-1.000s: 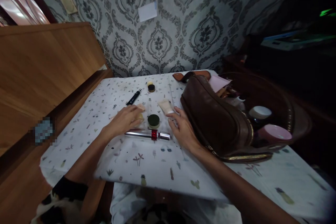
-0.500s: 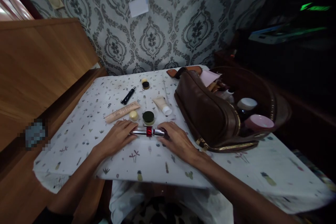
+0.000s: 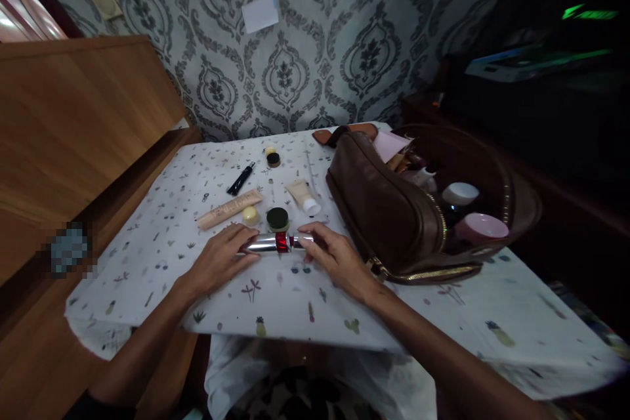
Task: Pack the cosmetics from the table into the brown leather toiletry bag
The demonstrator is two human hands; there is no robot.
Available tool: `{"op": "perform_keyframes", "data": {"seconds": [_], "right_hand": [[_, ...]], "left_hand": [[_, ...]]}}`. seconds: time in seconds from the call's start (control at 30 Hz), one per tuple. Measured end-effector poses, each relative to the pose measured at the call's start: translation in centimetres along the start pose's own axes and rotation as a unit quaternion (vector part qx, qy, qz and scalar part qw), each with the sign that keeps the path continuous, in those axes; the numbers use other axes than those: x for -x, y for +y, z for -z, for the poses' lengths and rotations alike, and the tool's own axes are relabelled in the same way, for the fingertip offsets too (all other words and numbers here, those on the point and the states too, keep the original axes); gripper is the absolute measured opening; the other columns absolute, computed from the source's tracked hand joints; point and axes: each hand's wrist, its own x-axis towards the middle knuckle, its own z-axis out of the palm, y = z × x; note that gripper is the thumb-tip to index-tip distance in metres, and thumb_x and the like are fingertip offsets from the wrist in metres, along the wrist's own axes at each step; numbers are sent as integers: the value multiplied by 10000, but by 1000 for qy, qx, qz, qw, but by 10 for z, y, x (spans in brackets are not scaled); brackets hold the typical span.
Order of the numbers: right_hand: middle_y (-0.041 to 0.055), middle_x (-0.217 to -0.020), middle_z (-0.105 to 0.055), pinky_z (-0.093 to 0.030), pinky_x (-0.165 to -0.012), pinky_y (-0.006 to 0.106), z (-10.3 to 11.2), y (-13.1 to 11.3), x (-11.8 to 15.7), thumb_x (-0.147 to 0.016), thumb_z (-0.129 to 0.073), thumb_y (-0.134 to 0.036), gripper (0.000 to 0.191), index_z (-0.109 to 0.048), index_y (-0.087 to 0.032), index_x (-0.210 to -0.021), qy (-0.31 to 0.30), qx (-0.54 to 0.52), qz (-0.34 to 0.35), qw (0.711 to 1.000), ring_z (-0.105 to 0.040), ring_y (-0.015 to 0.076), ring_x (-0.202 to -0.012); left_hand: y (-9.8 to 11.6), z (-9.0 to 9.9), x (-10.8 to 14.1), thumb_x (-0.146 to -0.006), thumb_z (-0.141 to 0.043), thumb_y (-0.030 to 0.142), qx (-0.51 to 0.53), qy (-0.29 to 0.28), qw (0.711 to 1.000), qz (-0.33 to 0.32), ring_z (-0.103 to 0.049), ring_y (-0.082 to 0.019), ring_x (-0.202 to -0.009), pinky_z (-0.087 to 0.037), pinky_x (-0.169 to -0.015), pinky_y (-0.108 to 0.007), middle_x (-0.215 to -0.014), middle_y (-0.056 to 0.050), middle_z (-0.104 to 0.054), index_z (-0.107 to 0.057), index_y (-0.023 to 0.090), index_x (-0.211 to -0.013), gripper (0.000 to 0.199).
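Note:
A shiny silver tube with a red band (image 3: 268, 243) lies level between my two hands, low over the table's front part. Fingers of my left hand (image 3: 221, 254) are closed round its left end. My right hand (image 3: 337, 259) pinches the narrower right end between thumb and fingers. Just beyond the tube are a dark-lidded round jar (image 3: 277, 218), a small cream-coloured round piece (image 3: 250, 215) and a beige tube (image 3: 230, 209). A cream tube with a white cap (image 3: 304, 197) lies behind my right hand.
An open brown bag (image 3: 378, 197) with several cosmetics, including a pink jar (image 3: 482, 226), stands at the right. Farther back lie a black tube (image 3: 241, 179) and a small dark-lidded pot (image 3: 273, 159). A wooden panel (image 3: 83, 125) borders the table's left.
My right hand has shifted its fingers on the tube's right end, which now shows more between thumb and fingers. My left hand has hardly moved.

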Motion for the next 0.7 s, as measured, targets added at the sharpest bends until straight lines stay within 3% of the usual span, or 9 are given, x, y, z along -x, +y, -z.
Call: {"op": "perform_keyframes", "data": {"seconds": [0.13,0.27,0.4,0.53,0.7], "right_hand": [[10,-815,-634,-500,-667,288,-2,5,-2,-849,-656,-421,338,-641,-190,-1095,16,-98,-8,995,-619,158,-719],[54,-1039,-614,-533,-718,316,-3,7,-3,-785,-709,-355,432,-644,-214,-1187,26,-113,-9,993,-618,156,-783],[16,-866,-612,-522,-647,298,-1,5,-3,-845,-662,-430,454,-583,-212,-1236,3,-120,-20,993,-626,150,-706],[-38,-688,-557,-476,-562,269,1,2,-3,-906,-581,-514,375,-579,-200,-1111,-4,-110,-16,994,-612,136,-589],[-16,-710,-620,-500,-583,282,3,-2,-3,-893,-609,-495,380,-603,-192,-1123,-6,-100,-12,995,-617,145,-598]], "left_hand": [[0,1,1,-984,-539,441,8,9,1000,4,-623,-212,-964,-517,-831,-338,-1126,-56,-642,-562,238,-1220,312],[2,3,3,-979,-537,476,40,21,999,21,-634,-209,-977,-520,-842,-333,-1142,-50,-647,-573,248,-1224,337],[4,4,5,-969,-556,470,65,20,997,31,-632,-206,-959,-516,-830,-326,-1126,-47,-652,-591,249,-1205,325],[4,3,7,-956,-583,464,85,31,996,27,-629,-212,-983,-516,-851,-337,-1140,-55,-655,-590,236,-1211,342],[5,3,6,-950,-589,451,101,34,994,29,-632,-223,-998,-521,-874,-353,-1159,-69,-659,-593,231,-1225,352]]}}
